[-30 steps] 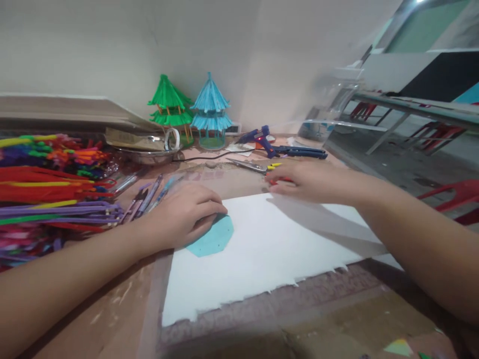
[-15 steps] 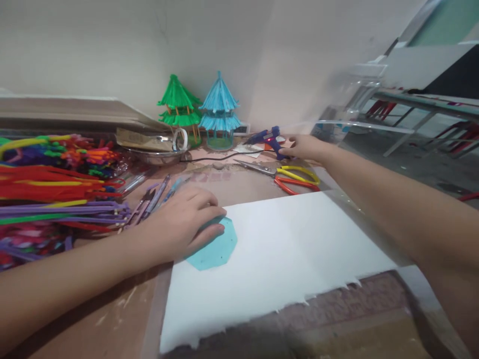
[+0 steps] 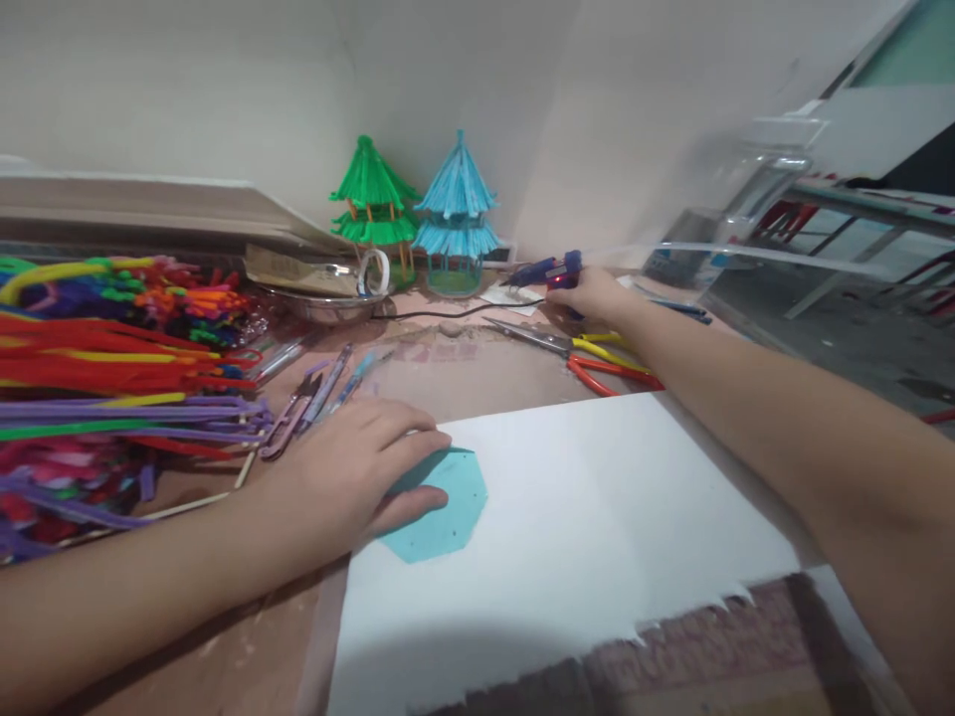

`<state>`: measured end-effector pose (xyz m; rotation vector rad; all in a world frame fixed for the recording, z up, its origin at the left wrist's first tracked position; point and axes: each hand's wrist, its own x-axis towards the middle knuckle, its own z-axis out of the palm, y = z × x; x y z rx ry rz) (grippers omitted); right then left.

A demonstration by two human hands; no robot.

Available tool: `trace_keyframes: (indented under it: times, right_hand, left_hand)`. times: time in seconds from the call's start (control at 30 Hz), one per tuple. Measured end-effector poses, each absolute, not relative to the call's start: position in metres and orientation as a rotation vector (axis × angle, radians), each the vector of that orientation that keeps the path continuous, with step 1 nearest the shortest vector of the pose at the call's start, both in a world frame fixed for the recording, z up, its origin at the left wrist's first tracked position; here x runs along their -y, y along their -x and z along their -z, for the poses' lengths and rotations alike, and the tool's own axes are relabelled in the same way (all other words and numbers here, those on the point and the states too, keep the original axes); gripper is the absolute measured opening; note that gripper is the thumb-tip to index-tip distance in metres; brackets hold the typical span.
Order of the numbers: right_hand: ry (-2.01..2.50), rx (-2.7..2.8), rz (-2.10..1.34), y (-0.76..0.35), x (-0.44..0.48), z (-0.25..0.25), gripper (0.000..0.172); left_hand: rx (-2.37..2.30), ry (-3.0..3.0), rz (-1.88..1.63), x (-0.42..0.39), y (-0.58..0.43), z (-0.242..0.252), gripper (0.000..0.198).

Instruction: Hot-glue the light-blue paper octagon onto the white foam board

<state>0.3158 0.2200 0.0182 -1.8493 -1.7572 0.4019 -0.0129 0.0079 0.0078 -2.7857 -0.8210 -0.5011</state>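
Observation:
My left hand (image 3: 373, 467) lies on a light-blue octagonal piece (image 3: 440, 517) with small dark dots. Its thumb and fingers are apart and cover the octagon's left part. Beneath both is a white sheet (image 3: 567, 497) with a torn near edge. At the back, my right hand (image 3: 593, 296) is closed around the handle of a blue hot glue gun (image 3: 559, 270), whose nozzle points left. A red light shows on the gun's body. Scissors (image 3: 552, 343) with yellow and orange handles lie just below that hand, partly behind the forearm.
Green (image 3: 373, 194) and blue (image 3: 457, 214) two-tiered model pavilions stand against the wall. Colourful pipe cleaners (image 3: 111, 358) are heaped at left, near a metal bowl (image 3: 320, 306), pens (image 3: 347, 383) and small pink-handled snips (image 3: 287, 423). A black cord (image 3: 448, 313) crosses the back.
My right hand has moved onto the glue gun's handle and closed around it. The left hand stays on the octagon, its thumb a little further from the fingers. The view has shifted slightly.

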Motion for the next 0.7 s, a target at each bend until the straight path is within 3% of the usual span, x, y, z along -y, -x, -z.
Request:
trace_keyframes:
  times: [0.27,0.37,0.5,0.7]
  right_hand:
    - [1.572,1.505,-0.574,-0.309,-0.162,-0.050,0.014]
    - [1.432,1.525,-0.600,-0.303,-0.135,-0.064,0.013]
    - [1.342,1.668,-0.625,-0.281,-0.101,-0.077,0.012]
    - [1.268,1.748,-0.764,-0.247,-0.072,-0.080,0.008]
  left_hand:
    - [0.767,2.671,0.549,0.002,0.011,-0.006,0.025]
    - [0.989,2.768,0.497,0.008,0.013,-0.009,0.032]
    - [1.449,2.923,0.432,0.010,0.021,-0.016,0.057]
    - [1.840,3.040,0.524,-0.010,0.018,-0.023,0.046]
